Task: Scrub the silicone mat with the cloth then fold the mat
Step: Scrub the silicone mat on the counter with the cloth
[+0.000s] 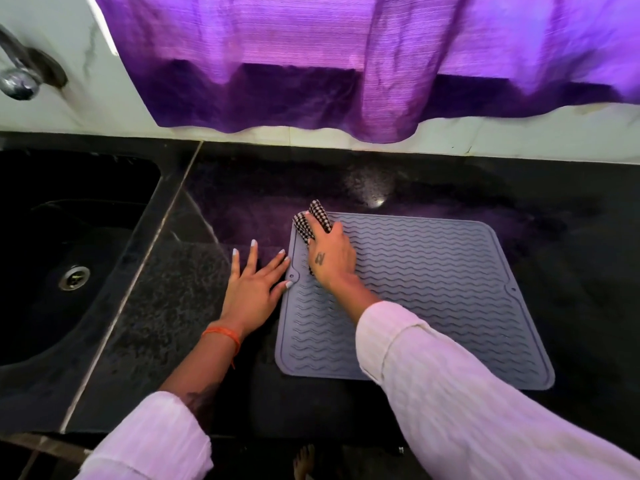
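Observation:
A grey silicone mat (433, 289) with wavy ridges lies flat on the black granite counter (381, 181). My right hand (330, 252) holds a bunched black-and-white checked cloth (313, 220) pressed onto the mat's far left corner. My left hand (252, 285) lies flat on the counter with fingers spread, its thumb and a fingertip touching the mat's left edge.
A black sink (69, 244) with a metal drain (73, 277) sits to the left, a chrome tap (20, 77) above it. A purple curtain (346, 64) hangs over the white tiled wall behind. A bare foot (304, 462) shows below the counter's front edge.

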